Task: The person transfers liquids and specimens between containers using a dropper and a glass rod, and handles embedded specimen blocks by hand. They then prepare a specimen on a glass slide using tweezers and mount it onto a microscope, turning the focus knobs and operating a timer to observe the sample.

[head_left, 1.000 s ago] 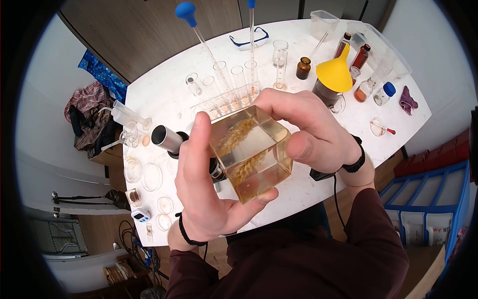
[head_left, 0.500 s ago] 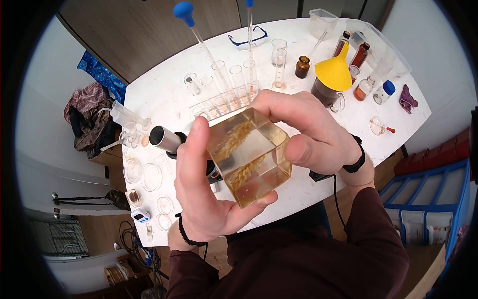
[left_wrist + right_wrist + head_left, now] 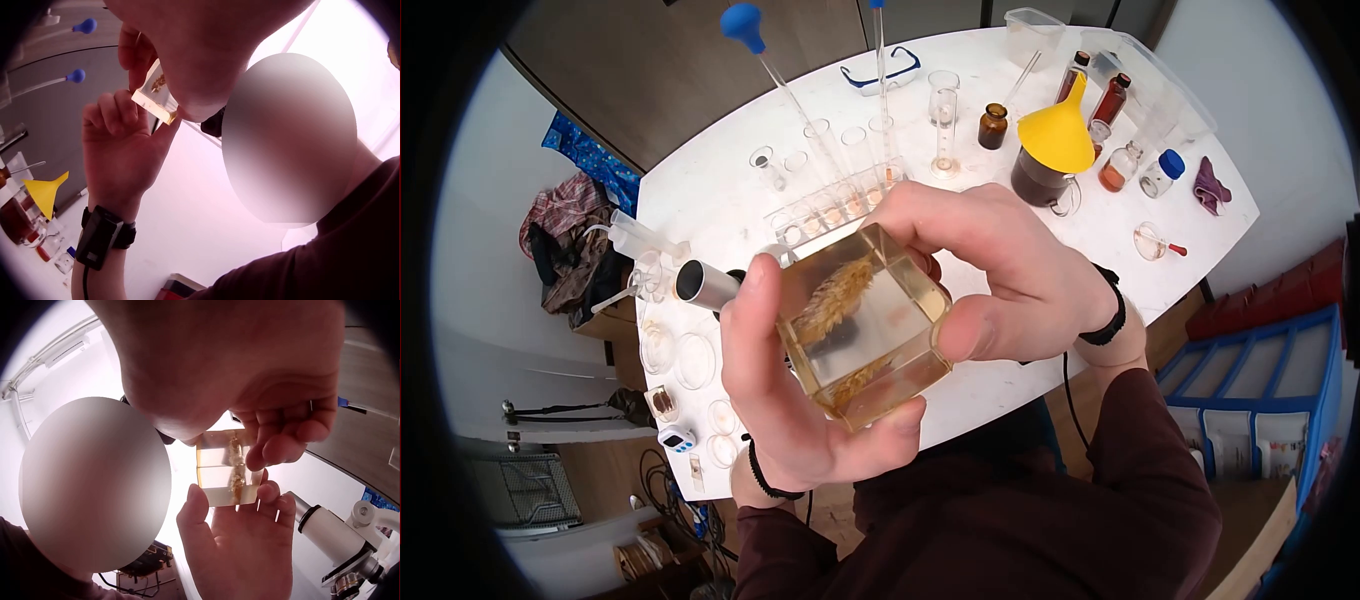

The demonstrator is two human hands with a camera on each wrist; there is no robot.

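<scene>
A clear, yellowish resin block [image 3: 855, 335] with a bristly ear of grain [image 3: 837, 300] embedded in it is held up over the table by both hands. My left hand [image 3: 785, 400] grips it from the left and below, the thumb along its lower edge and the index finger at its far left corner. My right hand [image 3: 1015, 265] pinches the right side, thumb at the near right edge and fingers curled behind. In the right wrist view the block [image 3: 215, 465] sits between both hands' fingertips. Behind it stands a microscope [image 3: 334, 537], mostly hidden in the head view.
A test tube rack [image 3: 800, 228] with pipettes stands behind the hands. At right are a yellow funnel [image 3: 1055, 138] on a dark-filled beaker, a brown bottle [image 3: 992, 127] and a blue-capped jar [image 3: 1163, 173]. Petri dishes [image 3: 695, 361] and a small timer [image 3: 676, 439] lie at left.
Both hands have shifted slightly left with the block, which has turned so that its upper face shows more fully. The table's contents also sit a little further left in the head view.
</scene>
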